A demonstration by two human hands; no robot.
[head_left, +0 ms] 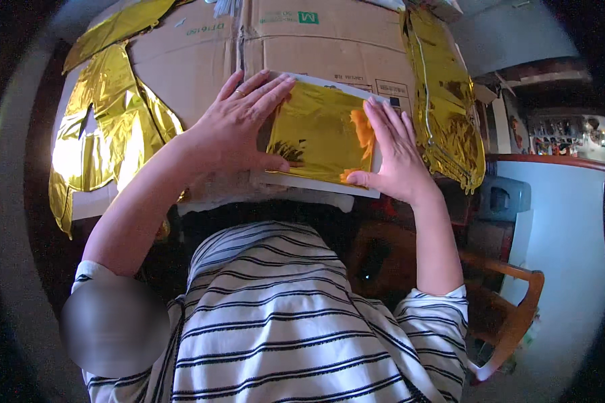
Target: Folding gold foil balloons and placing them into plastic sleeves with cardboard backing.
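A rectangular piece of shiny gold foil (323, 131) lies on a slightly larger white sheet (359, 191), whose edges show along the top and bottom. My left hand (242, 124) rests over the foil's left edge, fingers stretched out, thumb at its lower left corner. On the other side, my right hand (396, 151) lies along the right edge with fingers extended and thumb at the lower right corner. The foil mirrors the right fingers in orange. Both hands press flat and grasp nothing. Beneath everything is a flattened cardboard sheet (181, 60) with a seam running down its middle.
Crumpled gold foil pieces (107, 114) drape over the cardboard's left side. More gold foil (444, 107) hangs along the right edge with a thin pale strip on it. A wooden chair (528, 295) stands at the lower right, near a grey-blue plastic stool (507, 195).
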